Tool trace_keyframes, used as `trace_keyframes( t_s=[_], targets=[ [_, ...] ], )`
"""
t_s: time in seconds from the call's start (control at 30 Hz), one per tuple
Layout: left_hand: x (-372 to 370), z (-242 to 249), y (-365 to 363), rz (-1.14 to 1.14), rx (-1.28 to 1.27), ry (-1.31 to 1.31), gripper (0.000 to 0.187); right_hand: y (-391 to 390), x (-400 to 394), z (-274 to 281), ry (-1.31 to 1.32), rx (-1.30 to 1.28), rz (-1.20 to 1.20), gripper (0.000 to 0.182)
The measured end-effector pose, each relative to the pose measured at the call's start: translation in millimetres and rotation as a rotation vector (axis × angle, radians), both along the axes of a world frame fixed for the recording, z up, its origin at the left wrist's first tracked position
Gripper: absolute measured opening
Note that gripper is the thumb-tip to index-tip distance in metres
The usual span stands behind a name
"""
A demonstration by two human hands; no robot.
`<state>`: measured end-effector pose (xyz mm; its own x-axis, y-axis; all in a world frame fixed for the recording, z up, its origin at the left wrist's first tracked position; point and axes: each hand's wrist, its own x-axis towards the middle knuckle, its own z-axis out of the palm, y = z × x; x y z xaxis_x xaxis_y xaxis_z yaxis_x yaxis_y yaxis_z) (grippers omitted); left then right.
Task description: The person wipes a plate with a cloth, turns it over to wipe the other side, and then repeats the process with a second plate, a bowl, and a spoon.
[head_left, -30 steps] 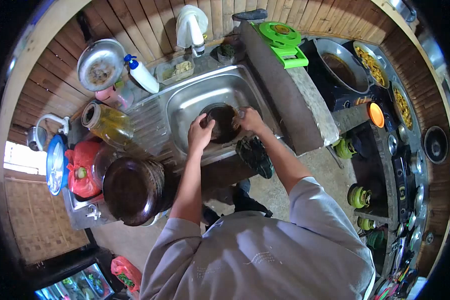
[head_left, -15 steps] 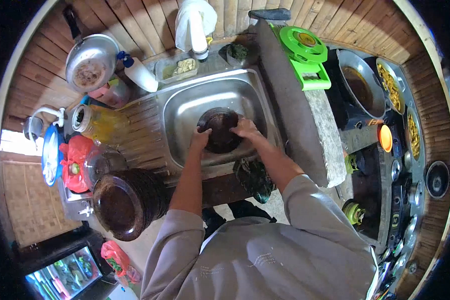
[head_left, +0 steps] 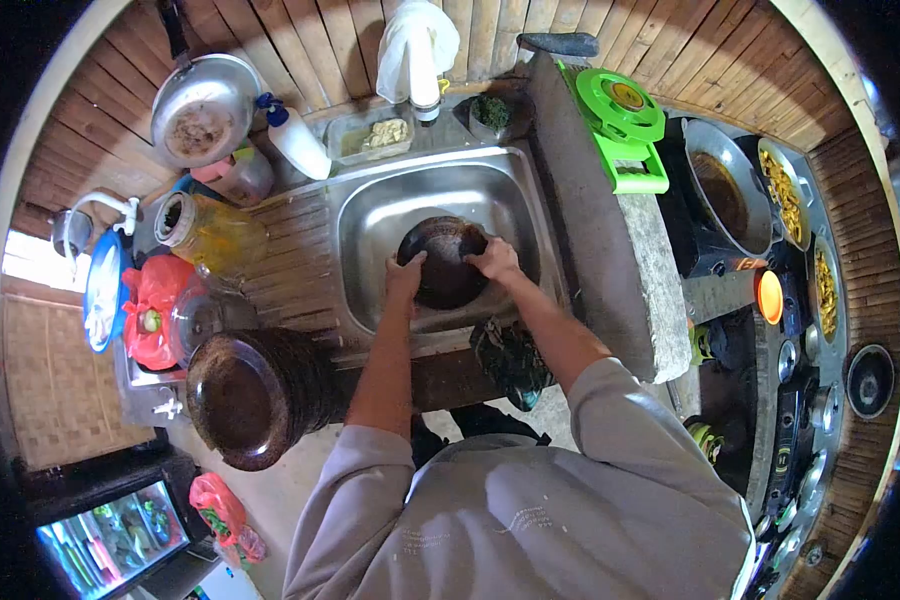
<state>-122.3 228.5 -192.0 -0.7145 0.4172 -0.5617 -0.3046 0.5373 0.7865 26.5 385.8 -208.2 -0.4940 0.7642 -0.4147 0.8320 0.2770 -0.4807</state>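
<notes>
A dark brown round plate [head_left: 442, 268] is held over the basin of the steel sink [head_left: 370, 185]. My left hand [head_left: 404, 274] grips its left edge, with the thumb on top. On its right edge, my right hand [head_left: 494, 260] is closed in the same way. The undersides of both hands' grips are hidden. A tall stack of similar dark plates [head_left: 240, 400] stands at the left, near the front edge of the ribbed drainboard [head_left: 295, 250].
Behind the sink are a white spray bottle [head_left: 300, 145], a plastic tub [head_left: 345, 138] and a small pot [head_left: 488, 118]. A green plastic holder [head_left: 625, 115] rests on the concrete ledge [head_left: 620, 270] at right. A dark bag [head_left: 510, 360] hangs at the sink's front edge.
The plate has tilted in my hands, so its face looks different. The whole view has shifted slightly. Both hands have kept their hold on its edges.
</notes>
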Motion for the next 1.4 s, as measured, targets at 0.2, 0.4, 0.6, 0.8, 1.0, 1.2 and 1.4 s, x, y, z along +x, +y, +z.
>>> trace_keyframes(
  t_s=[0.2,0.4,0.6,0.8,1.0,1.2,1.4],
  targets=[
    [15.1,33.7,-4.8,0.176,0.316,0.041,0.079,-25.5,7.4,33.1,0.449,0.295,-0.125,0.069],
    [13.0,48.6,-18.1,0.301,0.556,-0.085,0.077,-75.4,19.4,100.4,0.756,0.551,-0.143,0.06],
    [28.0,104.1,-44.0,0.307,0.879,-0.229,0.079,-125.0,42.4,140.9,0.927,0.622,-0.071,0.048],
    [44.6,152.7,-86.5,0.101,1.015,-0.506,0.08,-164.1,67.0,152.3,0.958,0.891,0.031,0.042],
    [58.2,149.2,-126.7,-0.011,1.147,-0.631,0.065,-202.4,84.8,159.7,0.976,0.886,0.028,0.042],
    [57.4,107.8,-145.4,0.125,1.072,-0.647,0.048,-240.1,114.3,149.3,0.783,0.859,-0.059,0.06],
    [65.5,106.4,-176.7,0.16,1.019,-0.437,0.054,-242.3,163.8,98.7,0.194,0.727,-0.04,0.08]
  ],
)
